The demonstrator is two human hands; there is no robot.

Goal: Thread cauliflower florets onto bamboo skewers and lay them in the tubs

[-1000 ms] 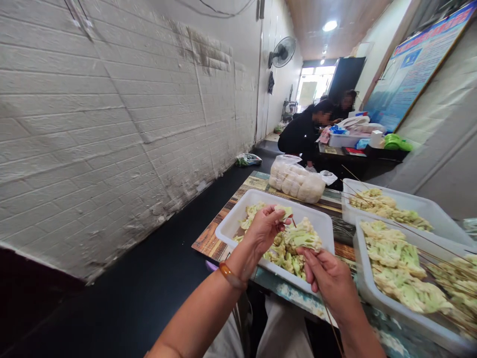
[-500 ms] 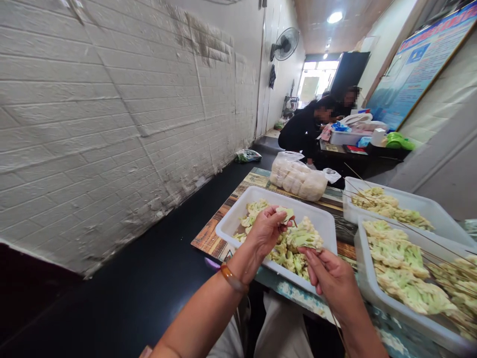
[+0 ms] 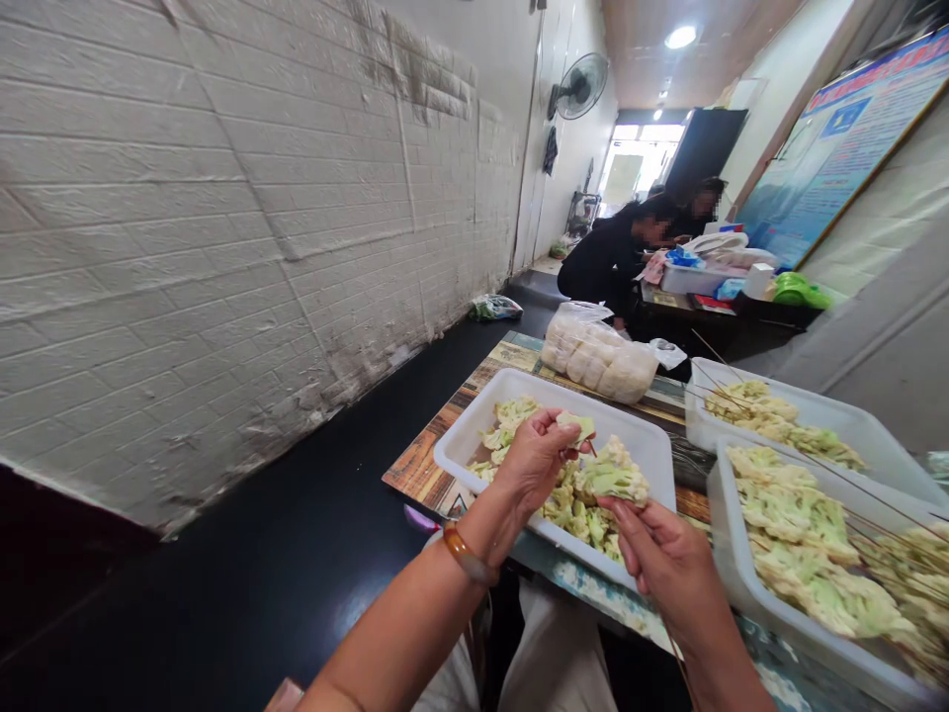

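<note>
My left hand point(image 3: 535, 460) is closed in a pinch on a small pale-green cauliflower piece point(image 3: 576, 426). My right hand point(image 3: 663, 544) grips a thin skewer point(image 3: 677, 657), whose long end runs down below the palm. Just past the right fingertips is a cluster of cauliflower point(image 3: 614, 473), apparently threaded on that skewer; the fingers partly hide the join. Both hands are above a white plastic tub point(image 3: 661, 447) holding loose cauliflower florets point(image 3: 511, 420).
Right of my hands, two more white tubs point(image 3: 723, 539) hold skewered cauliflower point(image 3: 797, 514). A bag of pale round items point(image 3: 599, 358) lies at the table's point(image 3: 415, 465) far side. Two people in dark clothes point(image 3: 604, 252) are at a cluttered table behind. A brick-patterned wall point(image 3: 259, 247) stands left.
The view has shifted slightly. My left hand's cauliflower piece is turned a little, and both hands keep their hold with hardly any movement.
</note>
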